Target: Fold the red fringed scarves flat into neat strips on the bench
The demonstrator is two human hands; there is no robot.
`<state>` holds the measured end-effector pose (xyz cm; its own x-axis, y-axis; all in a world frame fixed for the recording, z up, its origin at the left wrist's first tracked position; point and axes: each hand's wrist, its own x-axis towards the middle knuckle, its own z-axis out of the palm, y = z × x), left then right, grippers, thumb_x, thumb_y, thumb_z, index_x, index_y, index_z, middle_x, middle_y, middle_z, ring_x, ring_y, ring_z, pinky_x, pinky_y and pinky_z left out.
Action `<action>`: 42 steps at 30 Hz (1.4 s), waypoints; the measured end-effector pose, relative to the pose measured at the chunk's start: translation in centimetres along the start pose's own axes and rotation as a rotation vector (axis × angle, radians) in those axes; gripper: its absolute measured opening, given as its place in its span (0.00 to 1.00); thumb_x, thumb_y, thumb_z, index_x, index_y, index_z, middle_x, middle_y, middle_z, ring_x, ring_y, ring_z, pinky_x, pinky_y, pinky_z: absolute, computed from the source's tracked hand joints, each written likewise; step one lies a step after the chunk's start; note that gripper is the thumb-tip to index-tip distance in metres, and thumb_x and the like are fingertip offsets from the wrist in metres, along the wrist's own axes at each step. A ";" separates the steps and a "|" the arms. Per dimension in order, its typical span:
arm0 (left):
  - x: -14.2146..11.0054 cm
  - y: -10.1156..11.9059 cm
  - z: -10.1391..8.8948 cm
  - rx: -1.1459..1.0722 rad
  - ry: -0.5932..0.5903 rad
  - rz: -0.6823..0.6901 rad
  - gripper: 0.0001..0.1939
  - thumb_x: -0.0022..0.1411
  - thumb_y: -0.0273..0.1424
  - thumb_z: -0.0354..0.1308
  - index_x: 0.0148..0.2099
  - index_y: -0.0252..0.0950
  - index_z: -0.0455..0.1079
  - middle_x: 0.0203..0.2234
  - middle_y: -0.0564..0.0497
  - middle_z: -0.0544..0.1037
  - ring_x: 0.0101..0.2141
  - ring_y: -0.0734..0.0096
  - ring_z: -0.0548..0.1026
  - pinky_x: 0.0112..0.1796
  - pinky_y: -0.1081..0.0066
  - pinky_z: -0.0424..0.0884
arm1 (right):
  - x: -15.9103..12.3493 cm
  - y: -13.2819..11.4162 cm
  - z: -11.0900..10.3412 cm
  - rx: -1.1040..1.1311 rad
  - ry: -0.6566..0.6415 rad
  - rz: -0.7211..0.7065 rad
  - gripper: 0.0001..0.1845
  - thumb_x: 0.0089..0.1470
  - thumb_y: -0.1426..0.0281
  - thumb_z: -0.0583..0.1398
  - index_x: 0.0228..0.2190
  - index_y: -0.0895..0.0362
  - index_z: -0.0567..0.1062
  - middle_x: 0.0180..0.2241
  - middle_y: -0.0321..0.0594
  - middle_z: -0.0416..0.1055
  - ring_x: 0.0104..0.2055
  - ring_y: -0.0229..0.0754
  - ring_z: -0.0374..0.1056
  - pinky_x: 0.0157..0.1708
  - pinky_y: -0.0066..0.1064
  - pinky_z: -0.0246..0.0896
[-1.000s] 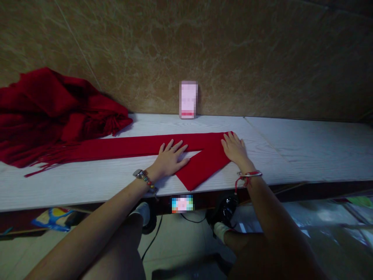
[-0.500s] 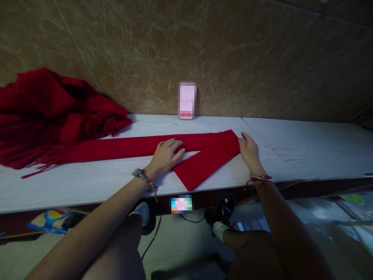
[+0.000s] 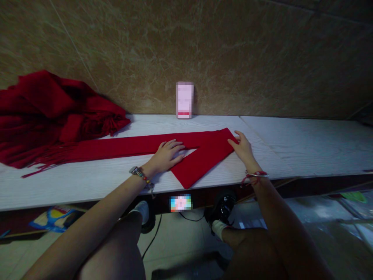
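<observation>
A long red scarf (image 3: 128,146) lies folded into a narrow strip, its fringe at the left. Its right end is turned back diagonally toward me, forming a pointed fold (image 3: 201,161). My left hand (image 3: 167,155) rests open, palm down, across the strip and the near flap, fingers spread to the right. At the fold's right edge is my right hand (image 3: 243,147), its thumb over the red cloth and its fingers apart from the thumb, just beyond the edge. The undersides of the fingers are hidden.
A crumpled red fringed cloth (image 3: 58,112) is heaped at the left of the white wood-grain bench (image 3: 305,147). A blurred-out pink phone-like object (image 3: 184,100) leans on the brown marbled wall (image 3: 247,58). Below the near edge are a blue-yellow packet (image 3: 54,219) and a black cable (image 3: 153,237).
My right hand has lifted off the top of the fold and moved to its right edge, where its thumb now reaches over the cloth. The left hand's fingers have drawn closer together.
</observation>
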<state>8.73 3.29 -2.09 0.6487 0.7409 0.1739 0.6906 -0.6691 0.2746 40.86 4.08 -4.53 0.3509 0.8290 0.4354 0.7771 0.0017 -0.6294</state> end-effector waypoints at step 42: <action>-0.3 0.6 -0.9 -0.017 -0.218 0.205 0.22 0.65 0.39 0.47 0.59 0.42 0.61 0.58 0.50 0.65 0.63 0.52 0.48 0.58 0.43 0.41 | -2.1 -5.6 1.2 -0.328 -0.483 -0.479 0.20 0.56 0.73 0.50 0.49 0.56 0.71 0.53 0.46 0.67 0.58 0.49 0.58 0.57 0.50 0.51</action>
<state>8.64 2.68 -1.16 0.8290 0.5588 0.0206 0.5335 -0.8013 0.2707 35.17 3.03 -2.65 -0.2737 0.9326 0.2352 0.9292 0.3195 -0.1857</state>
